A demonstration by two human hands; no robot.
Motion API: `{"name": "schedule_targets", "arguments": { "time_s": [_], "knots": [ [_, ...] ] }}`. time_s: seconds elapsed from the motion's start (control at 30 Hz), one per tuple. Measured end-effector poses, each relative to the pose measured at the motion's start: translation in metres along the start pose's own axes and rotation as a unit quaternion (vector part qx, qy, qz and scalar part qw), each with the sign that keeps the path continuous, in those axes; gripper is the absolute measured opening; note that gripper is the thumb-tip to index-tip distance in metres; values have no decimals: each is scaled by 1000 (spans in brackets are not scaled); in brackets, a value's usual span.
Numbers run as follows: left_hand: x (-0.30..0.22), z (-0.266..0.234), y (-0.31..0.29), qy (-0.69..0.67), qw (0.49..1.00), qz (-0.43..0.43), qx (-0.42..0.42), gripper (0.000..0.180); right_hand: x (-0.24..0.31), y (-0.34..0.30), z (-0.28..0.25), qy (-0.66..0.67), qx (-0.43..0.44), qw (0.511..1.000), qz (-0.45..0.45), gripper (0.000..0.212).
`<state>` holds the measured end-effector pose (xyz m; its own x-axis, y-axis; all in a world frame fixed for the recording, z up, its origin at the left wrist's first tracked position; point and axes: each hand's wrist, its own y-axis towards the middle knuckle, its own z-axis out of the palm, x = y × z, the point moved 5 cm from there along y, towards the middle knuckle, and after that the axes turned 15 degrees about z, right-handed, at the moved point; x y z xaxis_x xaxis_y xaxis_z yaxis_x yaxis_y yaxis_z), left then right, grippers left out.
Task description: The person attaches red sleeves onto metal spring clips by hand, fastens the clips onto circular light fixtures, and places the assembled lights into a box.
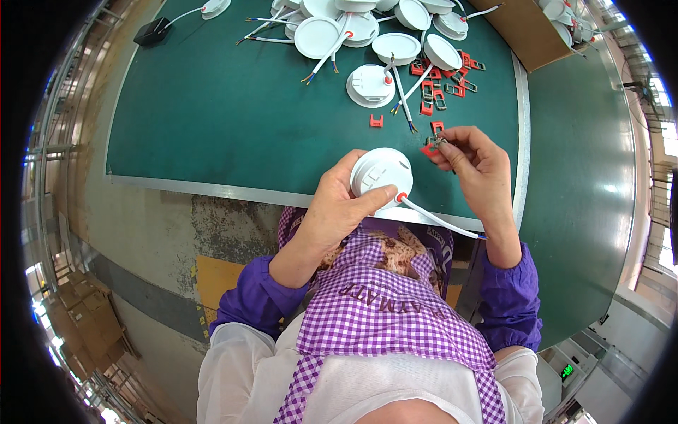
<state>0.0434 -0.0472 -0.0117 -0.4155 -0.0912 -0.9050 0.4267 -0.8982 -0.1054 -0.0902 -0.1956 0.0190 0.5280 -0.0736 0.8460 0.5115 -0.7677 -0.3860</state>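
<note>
The left hand (337,201) grips a white round fitting (381,172) over the counter's (247,120) near edge; at its two o'clock, the right hand (482,164) pinches a red clip (429,150). Clip-mounting seems in hand, likely calling for alignment next.

Black block (150,32) at the bench's (233,120) far left corner — green table (575,184) along its right, cartons (88,318) off its near left.
</note>
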Motion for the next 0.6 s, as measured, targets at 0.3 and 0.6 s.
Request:
{"name": "schedule_targets", "arguments": {
  "time_s": [0.3,0.6],
  "knots": [
    [-2,5,8,96,993,70,15,35,15,-34,18,-7,-14,995,-94,12],
    [-13,14,8,189,976,97,40,32,20,-52,21,-132,-103,963,-210,19]
  ]
}}
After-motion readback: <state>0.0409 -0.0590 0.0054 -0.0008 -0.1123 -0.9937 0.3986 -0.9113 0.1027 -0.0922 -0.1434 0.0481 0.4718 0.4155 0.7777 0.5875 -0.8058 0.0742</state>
